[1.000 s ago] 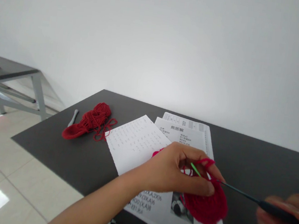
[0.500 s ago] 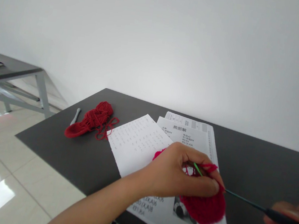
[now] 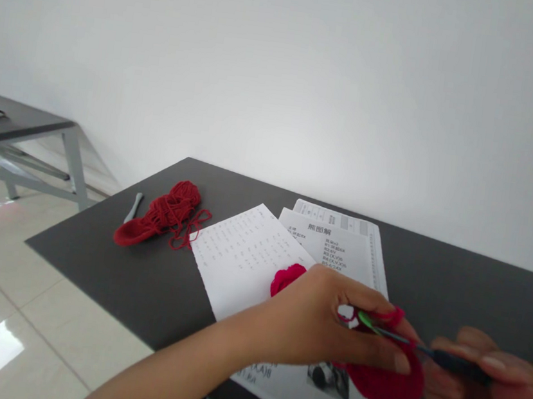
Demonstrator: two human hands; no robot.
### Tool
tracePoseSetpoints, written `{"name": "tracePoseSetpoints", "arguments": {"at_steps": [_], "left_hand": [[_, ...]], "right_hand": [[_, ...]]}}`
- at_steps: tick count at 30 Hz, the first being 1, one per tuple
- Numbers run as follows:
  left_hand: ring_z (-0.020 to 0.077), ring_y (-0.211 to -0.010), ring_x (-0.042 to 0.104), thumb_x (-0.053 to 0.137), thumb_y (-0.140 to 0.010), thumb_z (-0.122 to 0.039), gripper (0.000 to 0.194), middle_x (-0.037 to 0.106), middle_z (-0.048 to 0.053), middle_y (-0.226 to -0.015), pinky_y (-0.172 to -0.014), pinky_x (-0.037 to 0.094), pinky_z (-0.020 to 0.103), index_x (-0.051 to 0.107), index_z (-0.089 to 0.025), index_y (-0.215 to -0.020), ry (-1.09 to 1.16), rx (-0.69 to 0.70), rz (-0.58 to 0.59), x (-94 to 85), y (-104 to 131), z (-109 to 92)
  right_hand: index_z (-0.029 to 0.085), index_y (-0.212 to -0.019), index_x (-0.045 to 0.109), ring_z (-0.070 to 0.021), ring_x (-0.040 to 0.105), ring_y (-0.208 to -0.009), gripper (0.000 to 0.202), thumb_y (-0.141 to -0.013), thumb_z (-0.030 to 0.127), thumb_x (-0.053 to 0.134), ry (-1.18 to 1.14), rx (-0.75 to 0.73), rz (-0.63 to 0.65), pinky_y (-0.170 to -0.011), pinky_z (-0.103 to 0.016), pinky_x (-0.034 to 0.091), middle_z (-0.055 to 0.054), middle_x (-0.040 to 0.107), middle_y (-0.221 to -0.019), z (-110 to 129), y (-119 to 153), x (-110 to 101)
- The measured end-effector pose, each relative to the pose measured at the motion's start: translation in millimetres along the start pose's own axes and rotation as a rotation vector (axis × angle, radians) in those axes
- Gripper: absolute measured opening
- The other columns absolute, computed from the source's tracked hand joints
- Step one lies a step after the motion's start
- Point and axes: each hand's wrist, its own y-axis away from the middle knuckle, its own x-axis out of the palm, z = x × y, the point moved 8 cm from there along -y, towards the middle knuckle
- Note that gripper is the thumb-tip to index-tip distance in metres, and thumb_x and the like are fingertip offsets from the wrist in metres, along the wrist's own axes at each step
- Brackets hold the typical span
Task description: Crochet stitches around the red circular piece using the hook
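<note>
I see the red crochet piece (image 3: 387, 382) low right of centre, held just above the printed pattern sheets (image 3: 338, 250) on the dark table (image 3: 149, 282). Left hand (image 3: 324, 323) pinches its upper edge, thumb and fingers closed on it, yarn looped over a finger. Right hand (image 3: 490, 389), blurred, is closed around the dark handle of the crochet hook (image 3: 405, 339); its green tip sits at the piece's rim beside the left fingertips. A small red bit (image 3: 286, 278) shows behind the left hand. Well apart at far left: a red yarn bundle (image 3: 162, 212), with a grey tool (image 3: 133, 207) just beside it.
</note>
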Motion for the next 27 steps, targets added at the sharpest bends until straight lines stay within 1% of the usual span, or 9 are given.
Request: {"name": "tracePoseSetpoints", "arguments": {"at_steps": [4, 8, 10, 14, 17, 19, 21, 23, 27], "left_hand": [[0.0084, -0.069, 0.051, 0.083, -0.073, -0.036, 0.056, 0.062, -0.004, -0.077, -0.065, 0.042, 0.018, 0.068, -0.027, -0.126, -0.033, -0.027, -0.088, -3.0, -1, 4], [0.0095, -0.071, 0.052, 0.087, -0.067, -0.033, 0.074, 0.061, -0.004, -0.076, -0.064, 0.042, 0.018, 0.059, -0.034, -0.135, 0.029, -0.046, -0.115, -1.9, -1, 7], [0.0097, -0.070, 0.053, 0.089, -0.064, -0.031, 0.080, 0.062, -0.004, -0.076, -0.066, 0.043, 0.018, 0.056, -0.036, -0.137, 0.068, -0.049, -0.109, -0.8, -2, 7], [0.0095, -0.068, 0.054, 0.091, -0.061, -0.028, 0.088, 0.063, -0.004, -0.074, -0.065, 0.045, 0.018, 0.053, -0.034, -0.140, 0.090, -0.063, -0.098, -0.5, -3, 9], [0.0100, -0.071, 0.055, 0.090, -0.062, -0.025, 0.087, 0.064, -0.003, -0.077, -0.066, 0.044, 0.018, 0.053, -0.035, -0.140, 0.054, -0.048, -0.111, -1.3, -4, 9], [0.0092, -0.072, 0.055, 0.089, -0.063, -0.023, 0.085, 0.066, -0.004, -0.078, -0.064, 0.042, 0.016, 0.054, -0.037, -0.139, 0.061, -0.029, -0.122, -1.1, -4, 10], [0.0075, -0.067, 0.053, 0.089, -0.064, -0.023, 0.084, 0.067, -0.004, -0.079, -0.059, 0.040, 0.015, 0.053, -0.038, -0.139, 0.112, -0.039, -0.114, 0.9, -5, 13], [0.0060, -0.061, 0.052, 0.089, -0.063, -0.023, 0.085, 0.068, -0.004, -0.078, -0.057, 0.040, 0.015, 0.053, -0.037, -0.139, 0.178, -0.070, -0.096, 3.7, -5, 18], [0.0060, -0.058, 0.052, 0.089, -0.064, -0.024, 0.083, 0.068, -0.003, -0.072, -0.061, 0.046, 0.018, 0.055, -0.033, -0.139, 0.270, -0.077, -0.100, 5.3, -5, 19]], "right_hand": [[0.021, -0.087, 0.073, -0.0106, 0.063, -0.064, 0.011, -0.087, 0.032, 0.075, -0.105, 0.012, -0.036, -0.058, -0.013, 0.055, -0.004, 0.063, -0.083, 0, -1, 21], [0.021, -0.089, 0.073, -0.0150, 0.064, -0.073, 0.012, -0.083, 0.030, 0.079, -0.042, -0.100, -0.106, -0.061, -0.020, 0.057, -0.005, 0.064, -0.084, 16, 1, 31], [0.022, -0.088, 0.074, -0.0167, 0.063, -0.072, 0.016, -0.079, 0.033, 0.083, -0.011, -0.134, -0.106, -0.059, -0.023, 0.056, -0.005, 0.064, -0.084, 24, 1, 39], [0.023, -0.084, 0.074, -0.0161, 0.062, -0.070, 0.017, -0.075, 0.031, 0.086, 0.099, -0.215, -0.048, -0.055, -0.022, 0.051, -0.005, 0.065, -0.085, 37, 0, 53], [0.021, -0.077, 0.070, -0.0142, 0.061, -0.076, 0.012, -0.080, 0.026, 0.081, 0.269, -0.334, -0.021, -0.057, -0.019, 0.049, -0.004, 0.064, -0.087, 45, 4, 54], [0.020, -0.074, 0.068, -0.0145, 0.061, -0.079, 0.017, -0.082, 0.029, 0.079, 0.382, -0.392, -0.044, -0.060, -0.020, 0.050, -0.005, 0.063, -0.088, 48, 8, 50], [0.019, -0.076, 0.067, -0.0178, 0.062, -0.080, 0.023, -0.083, 0.038, 0.079, 0.435, -0.355, -0.093, -0.063, -0.025, 0.053, -0.006, 0.062, -0.087, 44, 11, 42], [0.019, -0.081, 0.067, -0.0223, 0.063, -0.081, 0.029, -0.084, 0.046, 0.077, 0.430, -0.264, -0.145, -0.065, -0.031, 0.055, -0.006, 0.061, -0.085, 36, 13, 34], [0.019, -0.085, 0.067, -0.0252, 0.064, -0.084, 0.034, -0.085, 0.053, 0.074, 0.405, -0.188, -0.159, -0.067, -0.035, 0.057, -0.007, 0.060, -0.083, 28, 15, 32]]}}
